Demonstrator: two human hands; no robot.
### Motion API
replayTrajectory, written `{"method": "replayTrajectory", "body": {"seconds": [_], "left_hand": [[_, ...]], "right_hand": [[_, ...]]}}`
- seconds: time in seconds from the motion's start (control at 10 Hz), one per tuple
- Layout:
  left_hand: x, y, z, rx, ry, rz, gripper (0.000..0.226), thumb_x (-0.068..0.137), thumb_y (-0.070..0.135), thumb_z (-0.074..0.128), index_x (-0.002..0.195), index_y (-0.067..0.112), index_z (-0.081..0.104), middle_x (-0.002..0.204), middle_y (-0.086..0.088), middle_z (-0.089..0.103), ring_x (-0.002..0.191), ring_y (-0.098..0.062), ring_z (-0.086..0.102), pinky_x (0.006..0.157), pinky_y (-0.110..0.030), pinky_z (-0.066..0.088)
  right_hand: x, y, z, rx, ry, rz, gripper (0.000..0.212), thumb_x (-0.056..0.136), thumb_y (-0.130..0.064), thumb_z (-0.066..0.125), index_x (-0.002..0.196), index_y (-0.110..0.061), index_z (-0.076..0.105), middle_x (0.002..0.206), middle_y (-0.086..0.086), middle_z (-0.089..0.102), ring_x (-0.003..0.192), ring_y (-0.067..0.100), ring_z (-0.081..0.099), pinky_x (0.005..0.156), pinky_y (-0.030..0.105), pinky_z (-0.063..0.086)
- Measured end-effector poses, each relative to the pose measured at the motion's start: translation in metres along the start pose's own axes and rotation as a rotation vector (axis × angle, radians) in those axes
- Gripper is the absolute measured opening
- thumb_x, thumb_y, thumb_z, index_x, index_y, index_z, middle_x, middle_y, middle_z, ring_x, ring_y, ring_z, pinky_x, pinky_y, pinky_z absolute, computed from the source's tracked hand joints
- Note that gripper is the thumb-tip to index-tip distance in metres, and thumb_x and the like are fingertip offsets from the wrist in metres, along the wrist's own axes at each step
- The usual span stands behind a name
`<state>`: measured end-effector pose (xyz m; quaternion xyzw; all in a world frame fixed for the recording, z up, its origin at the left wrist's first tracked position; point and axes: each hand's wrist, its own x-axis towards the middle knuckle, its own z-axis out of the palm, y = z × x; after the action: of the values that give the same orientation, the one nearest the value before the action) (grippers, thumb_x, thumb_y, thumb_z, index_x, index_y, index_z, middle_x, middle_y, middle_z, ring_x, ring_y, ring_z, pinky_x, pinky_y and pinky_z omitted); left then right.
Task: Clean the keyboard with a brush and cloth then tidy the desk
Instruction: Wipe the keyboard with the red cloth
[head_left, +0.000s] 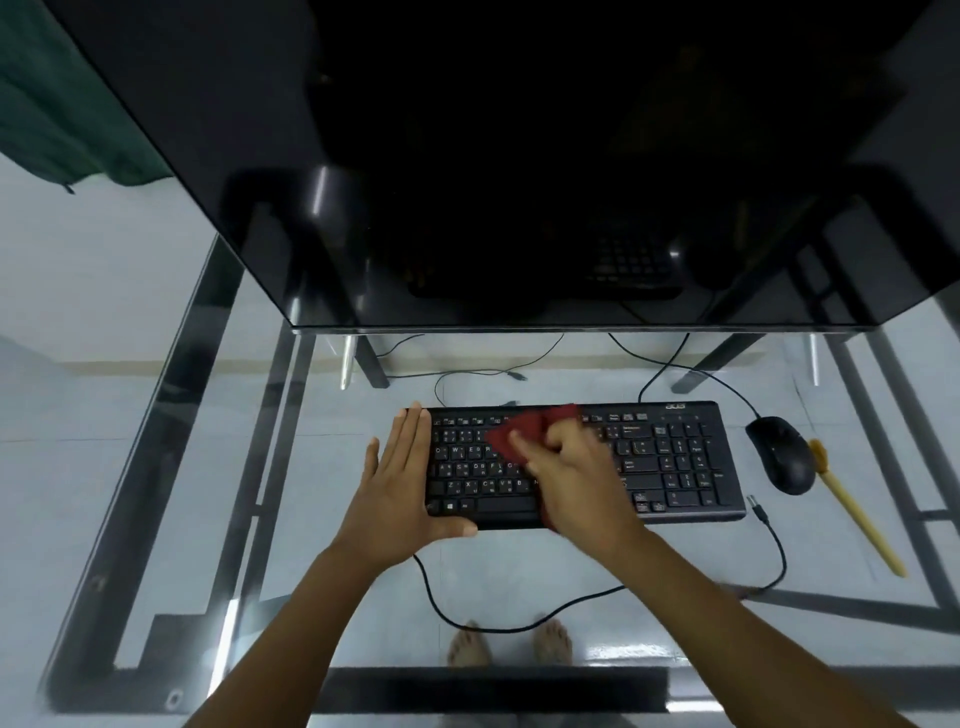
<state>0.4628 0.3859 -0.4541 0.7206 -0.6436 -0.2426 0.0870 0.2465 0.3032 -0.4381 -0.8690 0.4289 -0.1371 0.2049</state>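
Red cloth, bunched in the closed fingers of the right hand, wipes mid-keyboard on the glass table; flat, empty left hand should brace the left end against sliding.

2 bare forearms with no sleeves, hands without rings or watch; 2 bare feet below.
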Motion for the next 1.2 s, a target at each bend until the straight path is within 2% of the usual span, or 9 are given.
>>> {"method": "replayTrajectory", "body": {"seconds": [0.1, 0.3, 0.4, 0.5, 0.6, 0.7, 0.8, 0.9, 1.2], "left_hand": [[0.000, -0.010, -0.006, -0.066, -0.025, 0.047, 0.141, 0.053, 0.087, 0.058, 0.152, 0.018, -0.016, 0.159, 0.008, -0.018, 0.145, -0.009, -0.021, 0.120, -0.041, -0.002], [-0.002, -0.024, -0.012, -0.026, -0.010, 0.045, 0.140, 0.055, 0.081, 0.064, 0.152, 0.019, -0.015, 0.156, 0.011, -0.020, 0.145, -0.008, -0.020, 0.117, -0.039, -0.013], [-0.002, -0.026, -0.009, -0.062, 0.001, 0.059, 0.143, 0.052, 0.082, 0.064, 0.153, 0.016, -0.013, 0.158, 0.009, -0.016, 0.146, -0.008, -0.017, 0.118, -0.040, -0.009], [-0.002, -0.029, -0.007, -0.082, 0.009, 0.078, 0.140, 0.056, 0.081, 0.064, 0.153, 0.016, -0.013, 0.161, 0.006, -0.010, 0.148, -0.009, -0.013, 0.121, -0.046, -0.002], [-0.003, -0.027, -0.009, -0.140, -0.002, 0.069, 0.143, 0.054, 0.079, 0.069, 0.152, 0.019, -0.016, 0.160, 0.009, -0.010, 0.148, -0.009, -0.012, 0.120, -0.043, -0.006], [-0.003, -0.027, -0.010, -0.199, 0.000, 0.054, 0.144, 0.053, 0.072, 0.075, 0.152, 0.023, -0.016, 0.162, 0.007, 0.003, 0.149, -0.008, -0.003, 0.120, -0.041, -0.007], [-0.002, -0.028, -0.009, -0.230, -0.003, 0.053, 0.145, 0.051, 0.076, 0.074, 0.151, 0.024, -0.018, 0.160, 0.006, 0.020, 0.148, -0.009, 0.014, 0.120, -0.042, -0.005], [-0.002, -0.028, -0.009, -0.232, 0.003, 0.061, 0.144, 0.052, 0.077, 0.073, 0.151, 0.025, -0.018, 0.159, 0.005, 0.022, 0.147, -0.009, 0.015, 0.121, -0.045, -0.002], [-0.002, -0.028, -0.008, -0.216, 0.020, 0.062, 0.143, 0.053, 0.074, 0.075, 0.152, 0.020, -0.013, 0.162, 0.003, 0.013, 0.149, -0.011, 0.005, 0.121, -0.045, -0.001]], "right_hand": [[-0.001, -0.016, 0.002, -0.114, -0.248, -0.336, 0.009, 0.096, -0.043, 0.050, 0.099, -0.049, 0.057, 0.094, -0.010, 0.053, 0.086, 0.016, 0.053, 0.071, 0.029, 0.044], [0.018, -0.008, 0.024, -0.100, 0.063, 0.167, 0.021, 0.096, -0.037, 0.050, 0.109, -0.027, 0.063, 0.100, 0.000, 0.054, 0.094, 0.024, 0.051, 0.078, 0.038, 0.046], [0.012, -0.059, 0.045, -0.004, 0.020, 0.118, 0.022, 0.092, -0.050, 0.055, 0.099, -0.030, 0.059, 0.091, -0.004, 0.053, 0.087, 0.019, 0.051, 0.073, 0.037, 0.044], [0.002, -0.083, 0.049, 0.126, -0.200, -0.053, 0.037, 0.087, -0.021, 0.065, 0.120, -0.035, 0.059, 0.102, 0.001, 0.054, 0.091, 0.025, 0.051, 0.076, 0.038, 0.045], [0.013, -0.054, 0.033, -0.011, 0.048, 0.074, 0.015, 0.089, -0.051, 0.059, 0.089, -0.036, 0.060, 0.093, 0.001, 0.060, 0.086, 0.025, 0.059, 0.071, 0.043, 0.051], [0.020, -0.037, 0.031, -0.018, 0.116, 0.300, 0.038, 0.088, -0.017, 0.057, 0.122, -0.034, 0.059, 0.114, 0.011, 0.054, 0.104, 0.030, 0.050, 0.086, 0.045, 0.046], [0.027, -0.066, 0.046, -0.052, 0.019, 0.138, 0.052, 0.086, -0.011, 0.059, 0.134, -0.029, 0.052, 0.111, 0.011, 0.051, 0.101, 0.033, 0.049, 0.084, 0.042, 0.044], [0.043, -0.067, 0.042, -0.018, -0.062, 0.003, 0.046, 0.090, -0.019, 0.063, 0.129, -0.038, 0.046, 0.100, 0.003, 0.049, 0.093, 0.025, 0.051, 0.080, 0.042, 0.047], [0.053, -0.055, 0.027, -0.131, -0.039, 0.205, 0.048, 0.091, -0.007, 0.049, 0.134, -0.026, 0.054, 0.117, 0.010, 0.049, 0.105, 0.030, 0.046, 0.089, 0.043, 0.044]]}}
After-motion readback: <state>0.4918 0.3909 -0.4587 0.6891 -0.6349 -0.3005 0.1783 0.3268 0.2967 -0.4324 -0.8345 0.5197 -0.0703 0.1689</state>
